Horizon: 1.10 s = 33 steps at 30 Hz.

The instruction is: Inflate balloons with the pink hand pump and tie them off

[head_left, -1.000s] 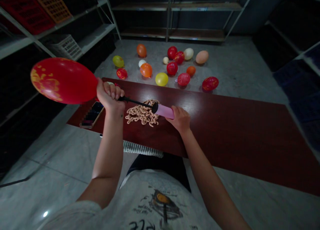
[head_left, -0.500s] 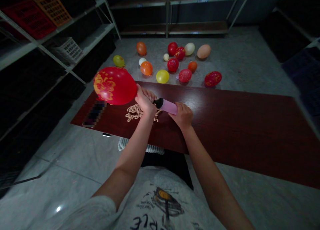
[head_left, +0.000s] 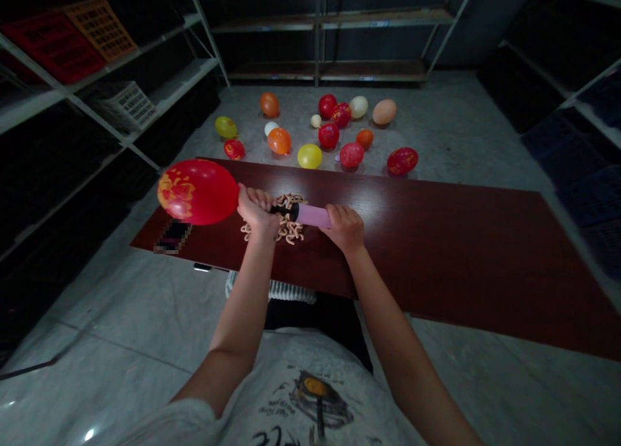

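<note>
A large red balloon with yellow print hangs over the left part of the dark brown table. My left hand is closed round the balloon's neck, where it meets the black nozzle of a pink hand pump. The neck itself is hidden by my fingers. My right hand grips the other end of the pump. Under the pump and beside my left hand lies a pile of uninflated beige balloons. A blurred-out dark phone-like object lies at the table's left end.
Several inflated balloons, among them a yellow one and a dark red one, lie on the grey floor beyond the table. Metal shelves stand at the back, with more at both sides. A white basket sits on the left shelf.
Both hands, the pump and the red balloon have moved left and slightly lower. More of the beige pile shows. A small red balloon on the floor has come into view behind the large one.
</note>
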Each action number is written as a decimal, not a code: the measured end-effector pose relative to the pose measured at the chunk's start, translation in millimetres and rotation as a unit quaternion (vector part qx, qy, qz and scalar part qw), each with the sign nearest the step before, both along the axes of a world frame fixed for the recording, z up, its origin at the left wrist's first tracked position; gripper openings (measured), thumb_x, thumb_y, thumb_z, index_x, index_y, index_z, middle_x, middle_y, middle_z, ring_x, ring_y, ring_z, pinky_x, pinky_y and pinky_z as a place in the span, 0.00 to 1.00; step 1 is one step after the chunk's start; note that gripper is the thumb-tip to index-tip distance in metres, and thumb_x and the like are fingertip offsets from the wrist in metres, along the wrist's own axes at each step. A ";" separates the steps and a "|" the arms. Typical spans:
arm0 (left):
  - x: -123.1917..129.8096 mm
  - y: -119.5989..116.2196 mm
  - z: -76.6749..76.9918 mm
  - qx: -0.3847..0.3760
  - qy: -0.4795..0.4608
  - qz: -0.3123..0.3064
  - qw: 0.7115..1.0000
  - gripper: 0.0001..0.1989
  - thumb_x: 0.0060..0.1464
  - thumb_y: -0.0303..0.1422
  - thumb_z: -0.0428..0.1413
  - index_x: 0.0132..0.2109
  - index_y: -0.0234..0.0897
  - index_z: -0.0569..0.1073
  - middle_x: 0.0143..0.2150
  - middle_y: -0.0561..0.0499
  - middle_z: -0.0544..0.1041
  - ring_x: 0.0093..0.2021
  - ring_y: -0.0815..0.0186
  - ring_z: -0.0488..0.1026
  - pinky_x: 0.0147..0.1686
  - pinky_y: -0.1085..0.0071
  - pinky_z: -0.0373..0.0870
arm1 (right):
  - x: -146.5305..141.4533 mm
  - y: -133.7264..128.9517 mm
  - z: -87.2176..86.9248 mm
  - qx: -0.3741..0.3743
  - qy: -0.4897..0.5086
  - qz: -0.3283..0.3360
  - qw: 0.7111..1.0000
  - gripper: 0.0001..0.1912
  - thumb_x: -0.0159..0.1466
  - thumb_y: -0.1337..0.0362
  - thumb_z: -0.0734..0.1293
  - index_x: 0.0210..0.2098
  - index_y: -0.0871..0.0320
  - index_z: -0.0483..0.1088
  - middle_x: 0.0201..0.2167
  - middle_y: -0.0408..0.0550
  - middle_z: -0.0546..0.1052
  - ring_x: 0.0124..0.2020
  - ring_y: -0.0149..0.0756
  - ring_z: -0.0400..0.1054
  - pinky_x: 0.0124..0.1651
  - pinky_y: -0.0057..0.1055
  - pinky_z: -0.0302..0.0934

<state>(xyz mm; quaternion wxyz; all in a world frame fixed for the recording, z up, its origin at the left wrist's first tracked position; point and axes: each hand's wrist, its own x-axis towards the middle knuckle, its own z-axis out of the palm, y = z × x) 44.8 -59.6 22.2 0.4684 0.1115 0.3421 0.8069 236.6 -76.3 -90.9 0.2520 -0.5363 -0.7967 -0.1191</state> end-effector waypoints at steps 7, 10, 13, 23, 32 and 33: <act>-53.6 -8.6 19.8 0.024 0.019 0.017 0.999 0.27 0.70 0.34 0.42 0.21 0.38 0.45 0.14 0.59 0.44 0.12 0.75 0.42 0.16 0.73 0.46 | -1.4 -1.3 0.6 -0.013 -0.006 0.002 1.000 0.18 0.61 0.58 0.69 0.49 0.59 0.70 0.40 0.53 0.77 0.40 0.44 0.67 0.41 0.37 0.55; -71.6 -13.6 35.7 0.032 0.051 0.032 0.998 0.29 0.71 0.37 0.44 0.21 0.37 0.45 0.14 0.59 0.44 0.12 0.75 0.42 0.16 0.73 0.47 | -1.8 -1.4 0.5 -0.011 0.003 -0.001 1.000 0.18 0.62 0.57 0.68 0.48 0.59 0.71 0.39 0.54 0.78 0.39 0.44 0.68 0.41 0.36 0.56; -77.9 -20.5 53.0 0.044 0.082 0.041 0.995 0.29 0.70 0.39 0.45 0.21 0.37 0.45 0.14 0.59 0.44 0.12 0.74 0.42 0.16 0.72 0.48 | -1.3 -0.5 -0.3 -0.008 0.019 -0.004 1.000 0.18 0.62 0.56 0.68 0.48 0.59 0.71 0.38 0.54 0.78 0.39 0.45 0.68 0.40 0.36 0.57; -7.0 -13.5 62.6 0.082 0.102 0.064 0.989 0.30 0.71 0.40 0.45 0.19 0.38 0.47 0.12 0.59 0.46 0.12 0.74 0.43 0.14 0.72 0.47 | 6.8 5.0 -4.7 0.006 0.119 -0.044 0.992 0.20 0.62 0.51 0.66 0.44 0.60 0.72 0.36 0.55 0.78 0.37 0.44 0.71 0.41 0.37 0.61; 62.1 9.7 12.6 0.095 0.075 0.004 0.993 0.34 0.65 0.51 0.51 0.17 0.39 0.49 0.10 0.59 0.49 0.10 0.74 0.47 0.13 0.72 0.46 | 7.8 7.9 -10.1 0.031 0.108 -0.061 0.992 0.18 0.61 0.54 0.68 0.44 0.61 0.72 0.34 0.52 0.78 0.35 0.42 0.71 0.38 0.34 0.59; 62.9 11.0 9.1 0.085 0.072 0.000 0.994 0.34 0.65 0.52 0.51 0.17 0.39 0.49 0.10 0.59 0.49 0.10 0.75 0.48 0.13 0.73 0.47 | 7.8 7.8 -10.0 0.041 0.102 -0.066 0.992 0.18 0.61 0.54 0.68 0.44 0.61 0.72 0.34 0.52 0.78 0.34 0.41 0.70 0.37 0.34 0.58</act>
